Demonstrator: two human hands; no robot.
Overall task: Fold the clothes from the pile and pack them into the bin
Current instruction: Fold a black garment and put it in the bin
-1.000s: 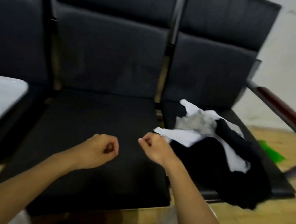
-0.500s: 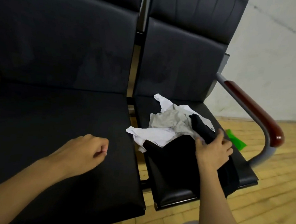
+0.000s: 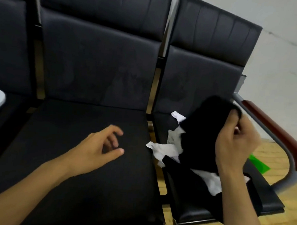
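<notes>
Over the middle seat of the black bench [image 3: 89, 169] the left hand [image 3: 97, 147] hovered, fingers [image 3: 114, 141] loose, spread and holding nothing. Just right of it, on the end seat, lay the pile of clothes [image 3: 170, 148], white and grey pieces showing beside black cloth. And there was the right hand [image 3: 233, 147], fingers clenched around a black garment [image 3: 205, 132] lifted above that pile, beside the wooden armrest [image 3: 270, 129].

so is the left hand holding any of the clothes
No, the left hand hovers open over the middle seat, holding nothing; only the right hand grips the black garment.
</notes>
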